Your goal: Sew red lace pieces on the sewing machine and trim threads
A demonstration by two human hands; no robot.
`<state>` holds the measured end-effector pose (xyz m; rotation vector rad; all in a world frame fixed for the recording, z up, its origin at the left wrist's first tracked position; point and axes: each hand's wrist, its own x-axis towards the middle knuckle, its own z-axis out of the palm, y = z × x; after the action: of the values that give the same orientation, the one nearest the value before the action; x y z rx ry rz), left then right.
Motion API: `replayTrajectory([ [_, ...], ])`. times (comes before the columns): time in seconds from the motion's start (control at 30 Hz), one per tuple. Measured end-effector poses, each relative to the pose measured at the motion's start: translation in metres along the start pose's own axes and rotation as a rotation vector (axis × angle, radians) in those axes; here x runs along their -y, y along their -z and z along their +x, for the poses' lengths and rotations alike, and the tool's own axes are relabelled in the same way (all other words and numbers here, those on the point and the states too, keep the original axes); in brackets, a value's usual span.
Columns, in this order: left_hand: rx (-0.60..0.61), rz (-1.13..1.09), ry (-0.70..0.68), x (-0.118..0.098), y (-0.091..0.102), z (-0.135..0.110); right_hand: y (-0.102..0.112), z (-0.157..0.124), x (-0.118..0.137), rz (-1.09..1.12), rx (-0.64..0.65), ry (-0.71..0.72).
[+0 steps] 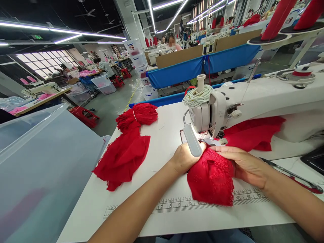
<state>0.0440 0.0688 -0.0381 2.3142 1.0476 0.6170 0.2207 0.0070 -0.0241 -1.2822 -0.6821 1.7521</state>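
Observation:
A piece of red lace fabric (211, 175) hangs from the needle area of a white sewing machine (263, 98) down over the table's printed ruler. My left hand (187, 157) is closed on the fabric's upper left edge, right by the presser foot; the grey lamp (192, 140) hides some of its fingers. On the other side my right hand (243, 163) grips the lace edge between the thumb and fingers, with the fingers partly under the cloth. More red fabric (255, 133) lies behind the needle, beneath the machine arm.
Left on the white table (162, 168) lie a tied red bundle (136, 116) and a loose red piece (124, 158). A translucent plastic bin (50, 168) stands at the left edge. Black-and-red scissors-like tool (291, 173) rests at right. Red thread cones (278, 20) stand above; people work beyond.

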Motion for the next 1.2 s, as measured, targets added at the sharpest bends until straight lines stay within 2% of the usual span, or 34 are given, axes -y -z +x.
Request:
replayTrajectory([
  [0.1,0.009,-0.044,-0.013,0.003,0.001,-0.001,-0.001,-0.005,0.003,0.037,-0.077,-0.054],
  [0.23,0.067,-0.155,-0.042,0.002,0.005,-0.006,-0.007,-0.01,0.004,0.008,-0.013,0.038],
  [0.33,-0.012,-0.219,0.032,0.001,0.0,-0.009,-0.008,-0.008,0.001,-0.091,0.034,0.109],
  [0.4,-0.081,-0.277,0.088,0.003,-0.005,-0.01,-0.003,-0.003,-0.004,-0.283,0.049,0.253],
  [0.5,-0.099,-0.346,0.081,0.008,-0.011,-0.01,0.011,0.009,-0.008,-0.854,0.022,0.647],
  [0.53,-0.095,-0.363,0.075,0.009,-0.011,-0.01,0.016,0.013,-0.009,-1.004,0.019,0.737],
  [0.6,-0.087,-0.406,0.09,0.012,-0.012,-0.009,0.024,0.02,-0.007,-1.186,0.019,0.834],
  [0.67,-0.083,-0.465,0.145,0.013,-0.013,-0.008,0.028,0.025,-0.003,-1.275,-0.01,0.881],
  [0.77,-0.077,-0.528,0.208,0.015,-0.013,-0.006,0.023,0.029,0.001,-1.403,-0.115,0.933],
  [1.0,-0.078,-0.507,0.134,0.015,-0.01,-0.001,-0.007,0.041,-0.012,-1.554,-0.334,0.951],
  [1.2,-0.023,-0.382,0.074,0.004,0.001,-0.003,-0.006,0.043,-0.016,-1.619,-0.392,0.988],
])
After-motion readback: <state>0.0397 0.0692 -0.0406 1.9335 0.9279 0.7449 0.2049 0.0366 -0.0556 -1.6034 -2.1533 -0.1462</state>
